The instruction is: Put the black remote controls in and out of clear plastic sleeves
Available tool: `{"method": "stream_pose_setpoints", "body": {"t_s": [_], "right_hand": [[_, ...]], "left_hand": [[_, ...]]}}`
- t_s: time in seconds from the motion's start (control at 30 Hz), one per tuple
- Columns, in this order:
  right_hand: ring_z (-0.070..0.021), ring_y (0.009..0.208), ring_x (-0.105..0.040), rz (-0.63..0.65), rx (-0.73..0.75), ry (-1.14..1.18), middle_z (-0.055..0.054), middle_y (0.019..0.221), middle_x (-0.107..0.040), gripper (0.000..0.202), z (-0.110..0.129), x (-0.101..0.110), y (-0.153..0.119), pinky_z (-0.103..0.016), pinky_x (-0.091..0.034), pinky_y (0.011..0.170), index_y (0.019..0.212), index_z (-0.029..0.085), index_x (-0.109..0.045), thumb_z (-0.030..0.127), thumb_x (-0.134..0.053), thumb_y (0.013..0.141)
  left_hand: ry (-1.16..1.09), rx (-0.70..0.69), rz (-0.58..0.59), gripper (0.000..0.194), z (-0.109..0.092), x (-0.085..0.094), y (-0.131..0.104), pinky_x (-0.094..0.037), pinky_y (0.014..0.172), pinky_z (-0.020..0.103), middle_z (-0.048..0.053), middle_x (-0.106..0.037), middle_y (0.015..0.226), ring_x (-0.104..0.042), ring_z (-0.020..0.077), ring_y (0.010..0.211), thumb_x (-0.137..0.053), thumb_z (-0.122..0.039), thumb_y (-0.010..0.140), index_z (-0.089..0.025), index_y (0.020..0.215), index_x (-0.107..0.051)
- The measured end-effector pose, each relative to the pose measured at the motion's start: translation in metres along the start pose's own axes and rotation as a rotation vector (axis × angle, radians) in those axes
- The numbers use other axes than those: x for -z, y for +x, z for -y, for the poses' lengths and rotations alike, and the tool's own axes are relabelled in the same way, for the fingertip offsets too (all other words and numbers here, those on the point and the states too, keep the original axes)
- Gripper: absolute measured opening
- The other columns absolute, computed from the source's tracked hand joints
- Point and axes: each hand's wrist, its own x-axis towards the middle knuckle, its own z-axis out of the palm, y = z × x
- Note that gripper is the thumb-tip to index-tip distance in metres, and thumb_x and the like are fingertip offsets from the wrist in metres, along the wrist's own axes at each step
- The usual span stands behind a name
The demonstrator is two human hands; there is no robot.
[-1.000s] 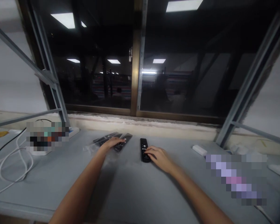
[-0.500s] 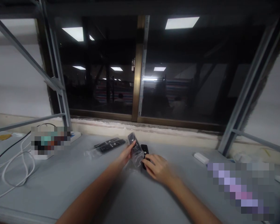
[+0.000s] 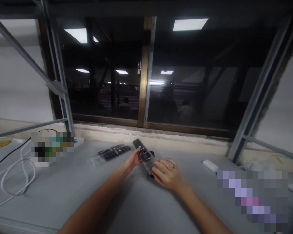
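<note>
Left hand pinches a remote, thumb on its face – it's tilted over the desk in a clear bag. Right hand has fingers curled at the bag's lower end, can't tell if pinching it. Dark item behind, mostly hidden; more bagged remotes lie to the left. Step in hand prob. working the bag's end – next move calls for a steady left hold w/ right fingers on the bag only

"What's covering the black remote?"
"The bagged remote and right hand; only slivers peek out."
"And the forearms?"
"Cut off by the bottom edge. The pixelated patch at right can't be made out."
</note>
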Motion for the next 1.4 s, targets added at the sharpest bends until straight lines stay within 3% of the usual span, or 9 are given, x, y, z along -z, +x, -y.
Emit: {"method": "stream_pose_setpoints", "body": {"t_s": [0.23,0.37,0.47,0.63,0.83,1.0,1.17,1.3,1.4], "right_hand": [[-0.0169,0.103,-0.056,0.090,-0.095,-0.015,-0.003,0.108,-0.069,0.020,-0.003,-0.002,-0.001,-0.035,-0.026,0.102,0.102,0.023,-0.065,0.021,-0.053,0.087],[-0.0174,0.097,-0.056,0.009,-0.160,-0.032,-0.004,0.097,-0.070,0.012,-0.006,-0.002,-0.004,-0.034,-0.029,0.098,0.090,0.023,-0.065,0.022,-0.054,0.086],[-0.0177,0.097,-0.056,0.053,-0.180,-0.021,-0.003,0.098,-0.069,0.010,-0.007,-0.003,-0.004,-0.034,-0.030,0.097,0.085,0.023,-0.065,0.021,-0.055,0.084],[-0.0175,0.104,-0.055,0.189,-0.120,-0.008,-0.004,0.112,-0.067,0.027,-0.003,-0.005,-0.004,-0.036,-0.026,0.101,0.110,0.023,-0.062,0.019,-0.053,0.085],[-0.0174,0.099,-0.056,0.101,-0.141,0.006,-0.003,0.103,-0.070,0.017,-0.003,-0.001,-0.004,-0.036,-0.027,0.100,0.095,0.023,-0.065,0.019,-0.052,0.086],[-0.0176,0.103,-0.056,0.214,-0.133,0.006,-0.004,0.110,-0.067,0.020,-0.003,-0.003,-0.004,-0.037,-0.026,0.100,0.100,0.023,-0.065,0.018,-0.052,0.086],[-0.0173,0.100,-0.056,0.181,-0.132,0.007,-0.004,0.107,-0.069,0.019,-0.004,-0.002,-0.005,-0.036,-0.027,0.098,0.099,0.023,-0.066,0.018,-0.052,0.086],[-0.0193,0.106,-0.054,0.258,-0.166,-0.019,-0.004,0.117,-0.065,0.022,-0.004,-0.003,-0.003,-0.039,-0.026,0.100,0.106,0.025,-0.065,0.021,-0.053,0.088],[-0.0203,0.108,-0.053,0.285,-0.194,-0.010,-0.003,0.119,-0.064,0.017,-0.004,-0.009,-0.006,-0.041,-0.024,0.102,0.095,0.026,-0.068,0.021,-0.054,0.088]], "left_hand": [[0.005,-0.005,-0.008,0.018,-0.001,0.007,0.004,-0.047,0.063,0.026,0.008,-0.068,0.075,-0.060,0.0139,0.062,-0.054,-0.026,0.087,-0.010,0.087,-0.063],[-0.006,-0.071,-0.026,0.017,-0.001,0.003,0.002,-0.048,0.063,0.025,0.008,-0.069,0.080,-0.061,0.0136,0.064,-0.057,-0.027,0.086,-0.011,0.089,-0.063],[-0.022,-0.091,-0.037,0.017,-0.001,0.003,0.002,-0.047,0.061,0.025,0.007,-0.069,0.080,-0.061,0.0133,0.063,-0.057,-0.028,0.086,-0.011,0.088,-0.063],[0.001,-0.065,-0.005,0.019,0.004,0.007,0.002,-0.047,0.065,0.026,0.008,-0.069,0.078,-0.061,0.0141,0.063,-0.057,-0.028,0.085,-0.011,0.083,-0.064],[-0.017,-0.050,-0.041,0.017,0.005,0.008,0.005,-0.047,0.064,0.026,0.006,-0.069,0.075,-0.061,0.0138,0.063,-0.057,-0.028,0.085,-0.012,0.082,-0.063],[-0.040,-0.017,-0.056,0.018,0.005,0.007,0.005,-0.047,0.066,0.026,0.007,-0.068,0.071,-0.059,0.0132,0.059,-0.054,-0.025,0.087,-0.011,0.080,-0.063],[-0.048,0.004,-0.073,0.022,0.003,0.002,0.002,-0.046,0.064,0.024,0.007,-0.068,0.070,-0.059,0.0125,0.058,-0.049,-0.024,0.089,-0.011,0.079,-0.062],[-0.040,0.005,-0.090,0.019,0.005,-0.001,0.001,-0.046,0.065,0.025,0.006,-0.068,0.072,-0.058,0.0122,0.058,-0.052,-0.024,0.088,-0.011,0.080,-0.063],[-0.003,0.025,-0.060,0.017,0.008,-0.005,0.000,-0.047,0.069,0.027,0.006,-0.068,0.072,-0.060,0.0135,0.062,-0.056,-0.026,0.086,-0.011,0.084,-0.065]]}}
